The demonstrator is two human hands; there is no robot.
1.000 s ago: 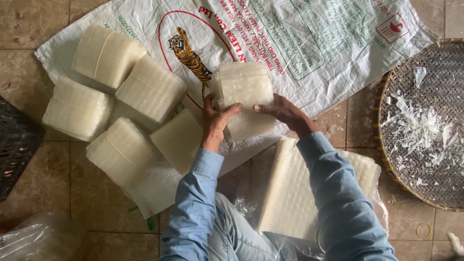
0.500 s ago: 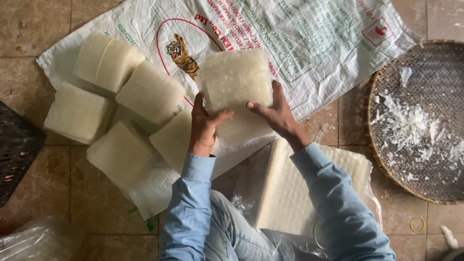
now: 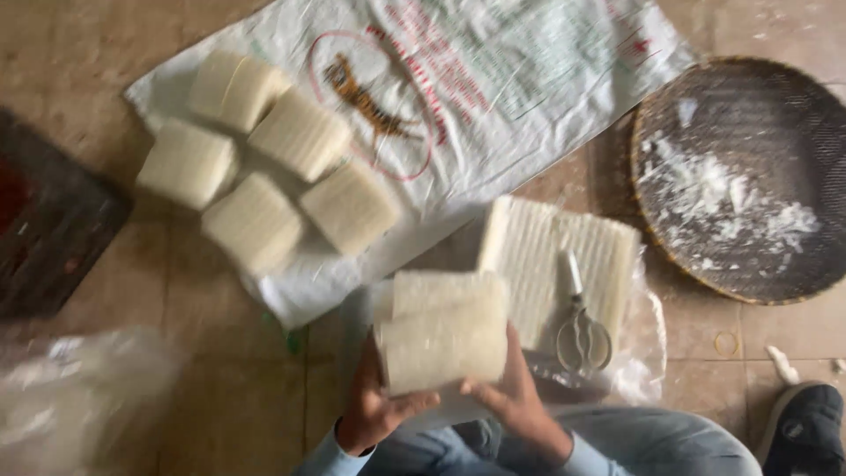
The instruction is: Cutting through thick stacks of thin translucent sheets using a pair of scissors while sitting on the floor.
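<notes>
White, faintly ribbed stack of rice sheets (image 3: 445,335) sits low in the frame's centre, gripped from below by the left hand (image 3: 374,410) and right hand (image 3: 511,397), fingers curled around its edges. Upper left, five similar squarish bundles (image 3: 264,176) lie on a woven plastic sack (image 3: 529,97); scissors (image 3: 580,326) rest on a flat slab (image 3: 555,264); a round basket tray (image 3: 749,176) sits right.

Tiled floor (image 3: 106,53), woven plastic sack (image 3: 529,97) spread flat at upper centre, round woven tray (image 3: 749,106) at right, dark mat (image 3: 53,229) at left edge, clear bag (image 3: 79,397) at lower left.
</notes>
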